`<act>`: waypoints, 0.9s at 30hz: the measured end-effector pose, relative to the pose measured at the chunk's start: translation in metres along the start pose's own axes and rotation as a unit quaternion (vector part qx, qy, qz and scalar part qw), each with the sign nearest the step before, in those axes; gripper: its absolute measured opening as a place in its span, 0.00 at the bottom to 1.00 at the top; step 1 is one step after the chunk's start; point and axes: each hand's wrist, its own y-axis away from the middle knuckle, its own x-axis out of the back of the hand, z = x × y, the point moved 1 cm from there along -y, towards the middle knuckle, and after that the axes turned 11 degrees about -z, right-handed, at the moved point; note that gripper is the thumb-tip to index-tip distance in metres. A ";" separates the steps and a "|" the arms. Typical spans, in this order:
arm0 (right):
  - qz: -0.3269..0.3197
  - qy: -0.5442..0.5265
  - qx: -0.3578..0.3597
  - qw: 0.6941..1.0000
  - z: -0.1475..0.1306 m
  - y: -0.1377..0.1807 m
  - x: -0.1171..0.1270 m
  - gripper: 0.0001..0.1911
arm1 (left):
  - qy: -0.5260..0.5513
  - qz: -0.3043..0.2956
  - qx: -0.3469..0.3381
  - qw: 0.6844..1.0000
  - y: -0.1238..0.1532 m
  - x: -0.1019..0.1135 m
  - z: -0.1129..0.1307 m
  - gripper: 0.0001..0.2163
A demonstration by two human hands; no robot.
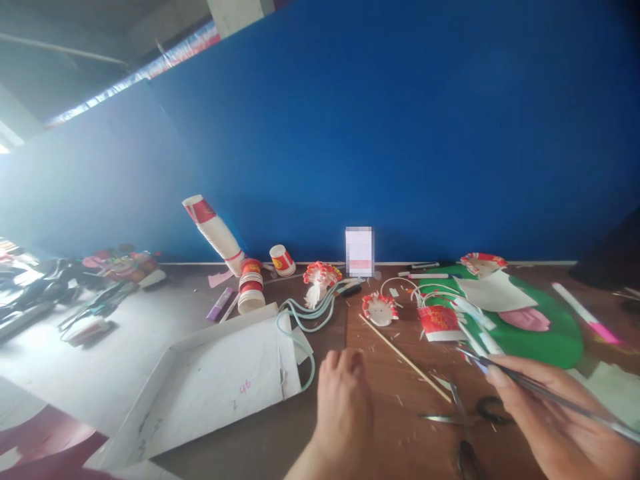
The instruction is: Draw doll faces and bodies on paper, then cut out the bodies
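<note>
My left hand [345, 393] rests low over the table with its fingers curled under; whatever they might hold is hidden. Between the thumb and fingers of my right hand [550, 407] is a long, thin dark stick-like tool [535, 385], its pointed tip toward the upper left. Just beyond that tip lies a red and white paper cup piece [440, 323] with pale cords. Open scissors [465, 417] with black handles lie between my hands. A thin wooden stick [405, 358] slants across the tabletop, near a fringed cup piece [380, 309].
A white box lid [215, 380] lies left of my left hand, beside pale blue cords [315, 323]. Stacked paper cups [215, 227] lean behind it. A green sheet [545, 343] and a pink marker [587, 313] lie right. A blue partition [375, 133] bounds the back.
</note>
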 end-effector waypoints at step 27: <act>-0.070 0.038 0.112 0.990 0.024 0.009 -0.039 0.10 | -0.081 0.037 0.119 0.989 -0.055 0.015 -0.032 0.21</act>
